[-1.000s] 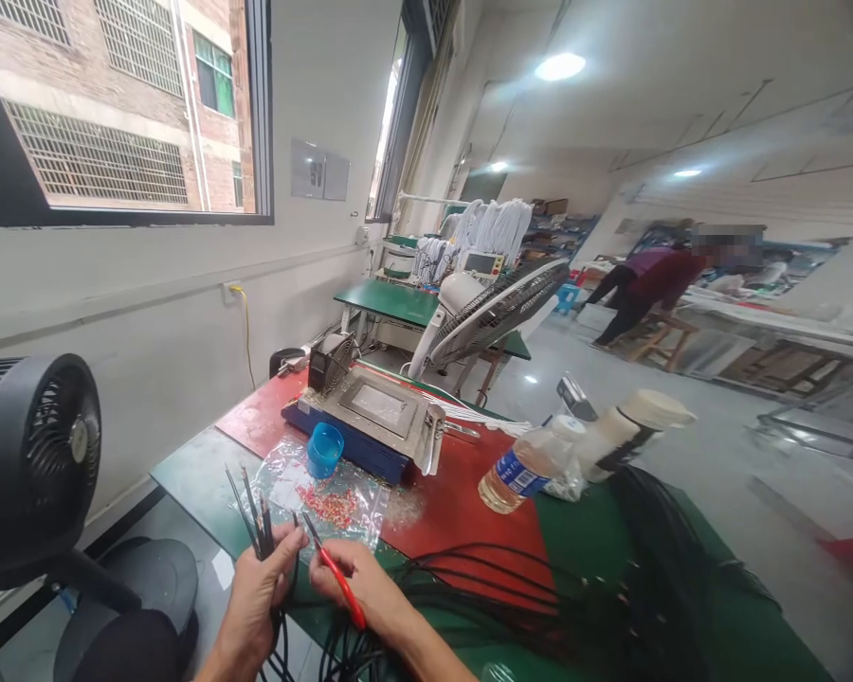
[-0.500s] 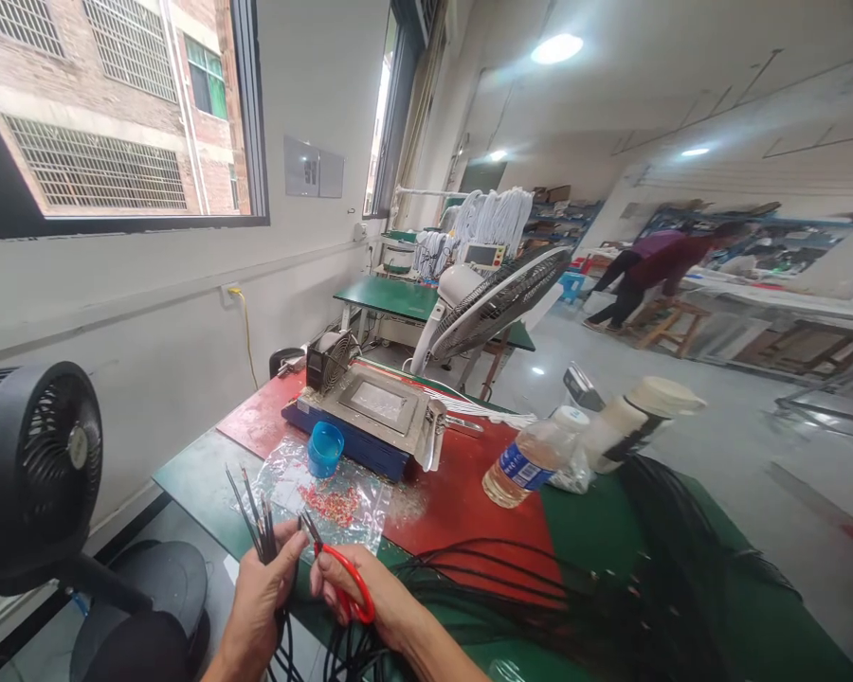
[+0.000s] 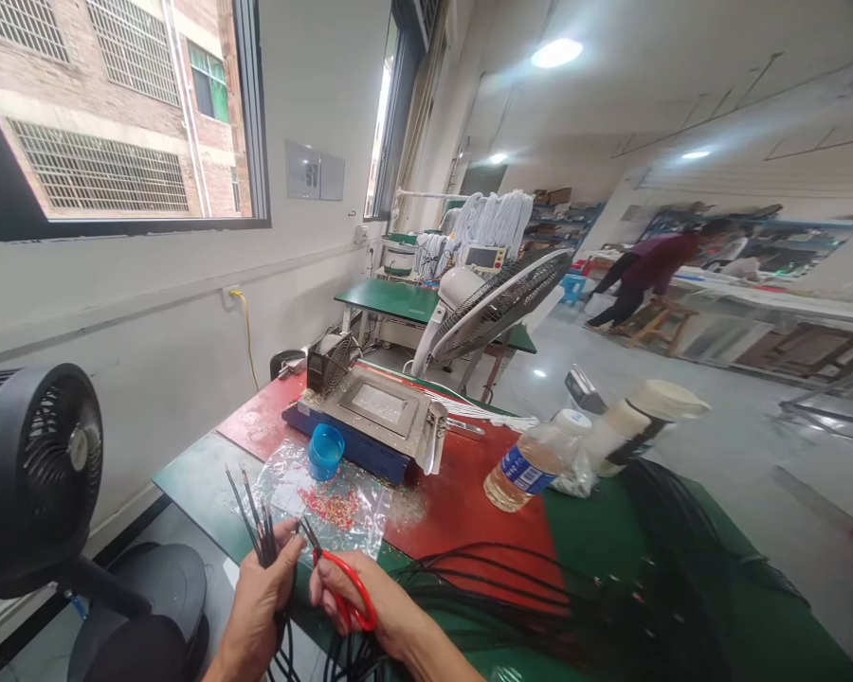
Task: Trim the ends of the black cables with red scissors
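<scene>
- The left hand is closed in a fist around a bunch of black cables, just off the near left corner of the bench. The cut ends stand up and fan out above the thumb, probably so that each can be reached singly.
- The right hand is curled around red-handled cutters. The handles are bowed apart within the palm, and the dark tips point up and left, just beside the cable ends. Whether the tips touch a cable cannot be told.
- From the left fist the cables run down and then right, joining a large loose mass of the same cable that lies along the near edge of the bench.
- A clear plastic bag lies flat on the bench beyond both hands, with small red pieces scattered on it. This placement appears to keep the pieces within reach.
- A blue cup stands at the far edge of the bag, against a low metal machine on a blue base.
- A bottle of pale liquid and a white-lidded container lie toward the right edge, well apart from the hands.
- A black fan stands off the left end of the bench, and a white fan stands behind it.
- A person bends over a far table, well apart.
</scene>
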`<move>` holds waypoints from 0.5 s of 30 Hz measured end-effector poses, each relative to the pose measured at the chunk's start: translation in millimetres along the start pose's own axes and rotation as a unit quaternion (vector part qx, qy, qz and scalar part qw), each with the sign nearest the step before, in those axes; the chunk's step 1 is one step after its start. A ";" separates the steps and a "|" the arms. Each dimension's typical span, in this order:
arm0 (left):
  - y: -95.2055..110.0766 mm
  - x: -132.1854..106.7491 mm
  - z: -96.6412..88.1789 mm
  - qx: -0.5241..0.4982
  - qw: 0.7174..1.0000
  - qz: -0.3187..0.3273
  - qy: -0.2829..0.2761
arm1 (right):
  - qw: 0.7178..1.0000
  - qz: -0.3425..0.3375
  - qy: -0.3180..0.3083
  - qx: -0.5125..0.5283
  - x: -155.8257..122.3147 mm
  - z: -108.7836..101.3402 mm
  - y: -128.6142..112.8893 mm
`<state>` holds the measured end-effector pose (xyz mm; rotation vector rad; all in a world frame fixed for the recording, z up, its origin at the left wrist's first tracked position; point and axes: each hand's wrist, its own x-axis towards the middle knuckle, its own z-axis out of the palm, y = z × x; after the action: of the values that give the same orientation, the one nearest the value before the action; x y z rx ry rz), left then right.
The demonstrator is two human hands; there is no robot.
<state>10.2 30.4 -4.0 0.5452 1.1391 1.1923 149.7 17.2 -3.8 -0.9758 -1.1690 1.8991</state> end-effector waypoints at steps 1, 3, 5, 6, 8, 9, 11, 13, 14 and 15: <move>-0.3 0.1 0.1 -0.002 1.000 -0.001 0.000 | 1.000 -0.001 0.000 -0.001 0.1 -0.1 0.3; -1.1 0.5 0.2 -0.005 1.000 -0.003 -0.002 | 1.000 -0.002 0.000 -0.001 0.2 -0.5 1.1; -1.9 1.3 -0.4 -0.007 1.000 -0.006 -0.009 | 1.000 -0.002 -0.001 0.001 0.1 -1.0 1.8; -2.4 1.8 -1.0 -0.007 1.000 -0.007 -0.013 | 1.000 0.000 -0.002 0.002 -0.1 -1.1 2.1; -3.8 2.9 -2.5 -0.005 1.000 -0.007 -0.016 | 1.000 0.003 -0.002 0.003 -0.5 -1.1 2.4; -4.5 3.5 -3.4 -0.004 1.000 -0.005 -0.015 | 1.000 0.003 -0.002 0.002 -0.8 -0.9 2.3; -5.9 4.9 -4.5 -0.002 1.000 -0.002 -0.011 | 1.000 0.002 0.003 0.003 -1.1 -0.5 2.0; -6.6 6.1 -4.4 -0.002 1.000 -0.001 -0.007 | 1.000 0.004 0.006 0.005 -1.3 0.0 1.5; -6.5 6.4 -3.8 -0.002 1.000 0.000 -0.005 | 1.000 0.006 0.006 0.006 -1.3 0.2 1.2; -5.9 6.5 -2.9 -0.003 1.000 0.002 -0.002 | 1.000 0.008 0.005 0.007 -1.4 0.4 0.8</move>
<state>9.8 33.7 -12.6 0.5458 1.1299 1.1975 149.9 15.6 -4.1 -0.9893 -1.1423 1.9102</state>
